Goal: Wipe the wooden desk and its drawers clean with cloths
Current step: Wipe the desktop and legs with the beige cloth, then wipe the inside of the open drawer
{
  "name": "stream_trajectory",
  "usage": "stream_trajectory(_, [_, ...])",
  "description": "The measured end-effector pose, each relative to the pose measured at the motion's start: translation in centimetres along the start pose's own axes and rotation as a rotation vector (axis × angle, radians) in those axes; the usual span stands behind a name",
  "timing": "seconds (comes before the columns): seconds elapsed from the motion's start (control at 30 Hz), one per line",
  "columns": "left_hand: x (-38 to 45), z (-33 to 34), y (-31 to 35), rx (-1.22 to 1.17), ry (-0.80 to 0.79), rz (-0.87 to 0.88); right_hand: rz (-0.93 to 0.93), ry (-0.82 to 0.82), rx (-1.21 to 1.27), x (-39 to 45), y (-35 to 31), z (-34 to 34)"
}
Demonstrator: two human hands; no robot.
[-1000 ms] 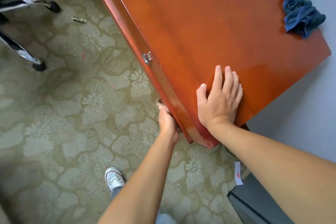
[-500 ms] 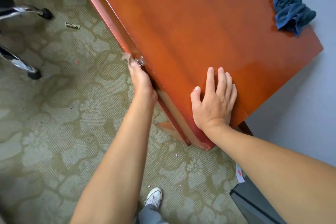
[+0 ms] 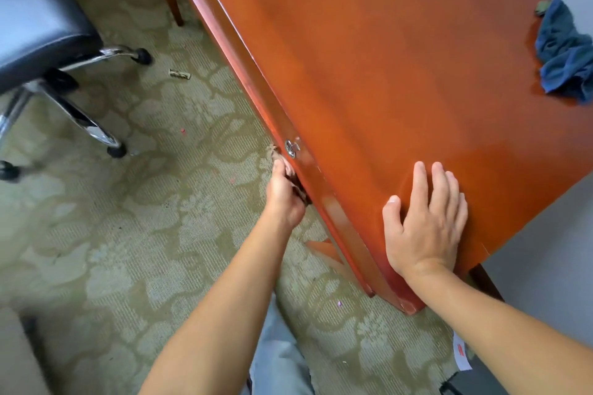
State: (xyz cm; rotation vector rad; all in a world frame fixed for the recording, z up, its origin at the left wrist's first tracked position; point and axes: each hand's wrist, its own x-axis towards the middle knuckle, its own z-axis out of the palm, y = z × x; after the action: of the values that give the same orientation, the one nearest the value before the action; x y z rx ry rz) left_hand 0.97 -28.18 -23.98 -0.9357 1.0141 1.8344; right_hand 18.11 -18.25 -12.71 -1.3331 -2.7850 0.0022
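The reddish wooden desk (image 3: 385,58) fills the upper right. My right hand (image 3: 423,228) lies flat, fingers spread, on the desktop near its front corner and holds nothing. My left hand (image 3: 284,196) is pressed against the drawer front under the desk's edge, closed on a small tan cloth (image 3: 275,151) that peeks out above the fingers. A metal drawer handle (image 3: 292,148) sits just above that hand. A crumpled blue cloth (image 3: 564,51) lies on the desktop at the far right corner. Most of the drawer face is hidden beneath the overhang.
A black office chair (image 3: 38,26) with chrome legs and castors stands at the left on patterned green carpet (image 3: 144,234). A paper scrap (image 3: 179,74) lies on the floor. A grey wall (image 3: 545,250) borders the desk on the right; a dark object (image 3: 475,382) sits below it.
My left hand slid along the drawer front from near the corner up to the handle, then back a little toward the corner. The right hand stayed flat on the desktop.
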Motion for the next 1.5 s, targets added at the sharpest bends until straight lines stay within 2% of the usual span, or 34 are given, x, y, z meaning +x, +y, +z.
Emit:
stream_trajectory(0.1, [3.0,3.2,8.6,0.075,0.022,0.176,-0.014,-0.007,0.01,0.0,0.0,-0.1])
stream_trajectory(0.2, [5.7,6.4,15.6,0.131,0.055,0.19,-0.006,-0.019,0.013,0.1,0.0,-0.3])
stream_trajectory(0.4, [11.6,9.0,24.2,0.271,0.125,0.364,0.003,-0.038,0.011,0.1,0.0,-0.4])
stream_trajectory(0.47, [10.5,9.5,23.5,0.291,0.152,0.405,-0.001,-0.053,-0.009,0.1,0.0,-0.4])
stream_trajectory(0.53, [8.7,8.9,21.2,0.32,0.144,0.346,0.01,-0.074,-0.017,0.0,-0.2,-0.6])
stream_trajectory(0.7, [1.5,6.4,12.1,0.3,0.082,0.017,0.058,-0.121,-0.033,-0.1,-0.9,-0.8])
stream_trajectory(0.77, [-0.9,6.6,11.7,0.297,0.032,-0.077,0.092,-0.133,-0.02,-0.6,-1.2,-0.8])
stream_trajectory(0.83, [-0.7,8.2,15.7,0.31,-0.022,-0.045,0.164,-0.119,0.014,-1.3,-2.2,-0.5])
stream_trajectory(0.9, [1.4,10.4,22.2,0.27,-0.114,0.098,0.249,-0.101,0.037,-1.5,-3.5,-0.2])
stream_trajectory(0.97, [2.9,12.0,27.2,0.337,-0.041,0.222,0.302,-0.083,0.051,-1.8,-4.3,-0.2])
stream_trajectory(1.03, [3.7,12.0,28.8,0.422,0.028,0.244,0.321,-0.084,0.06,-2.0,-4.7,-0.4])
stream_trajectory(1.13, [3.8,10.7,26.7,0.417,0.024,0.149,0.442,-0.077,0.108,-1.6,-6.4,-0.1])
stream_trajectory(1.2, [1.6,9.1,23.8,0.546,-0.007,0.026,0.553,-0.04,0.13,-1.2,-7.9,0.4])
stream_trajectory(1.3, [-2.2,5.5,18.1,0.705,-0.187,-0.076,0.673,-0.076,0.183,-0.3,-9.4,0.1])
stream_trajectory(1.37, [-4.5,3.9,15.5,0.773,-0.278,-0.134,0.777,-0.114,0.306,-0.1,-11.1,-1.4])
stream_trajectory(1.43, [-6.0,3.2,14.3,0.823,-0.312,-0.148,0.853,-0.037,0.497,-0.7,-14.7,-3.1])
stream_trajectory(1.5, [-7.1,2.6,13.9,0.905,-0.351,-0.109,0.838,0.085,0.612,-2.4,-19.4,-3.8])
